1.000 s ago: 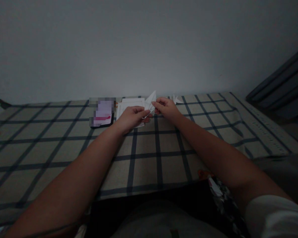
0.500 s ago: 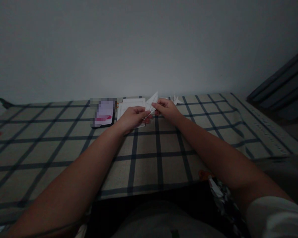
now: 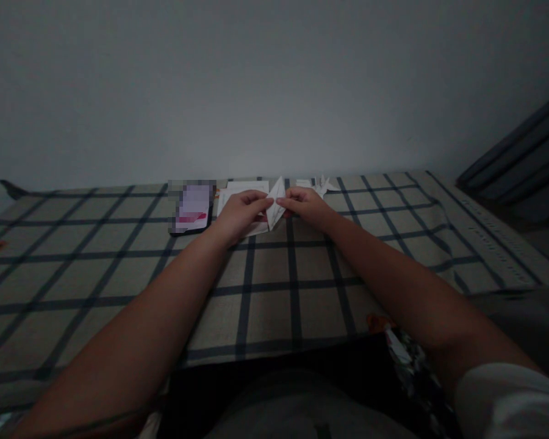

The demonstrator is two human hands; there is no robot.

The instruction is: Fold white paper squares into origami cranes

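A white folded paper (image 3: 277, 210), a narrow diamond with pointed ends, stands between my hands above the tablecloth. My left hand (image 3: 243, 210) pinches its left edge with the thumb in front and the fingers behind. From the other side my right hand (image 3: 303, 201) grips the right edge, thumb also on the near face. White paper sheets (image 3: 244, 186) lie flat behind and under my left hand, partly covered by it. Just beyond my right hand rests a folded paper crane (image 3: 323, 184), its lower part hidden by the hand.
A phone (image 3: 192, 210) with a lit, partly blurred screen lies left of the sheets. The checked tablecloth (image 3: 269, 305) covers the table, which meets a plain wall (image 3: 274, 91). Dark folded fabric (image 3: 526, 158) hangs at the right.
The folded paper has turned from a slant to nearly upright, its broad face now toward me. Both hands have shifted their grip to its opposite side edges.
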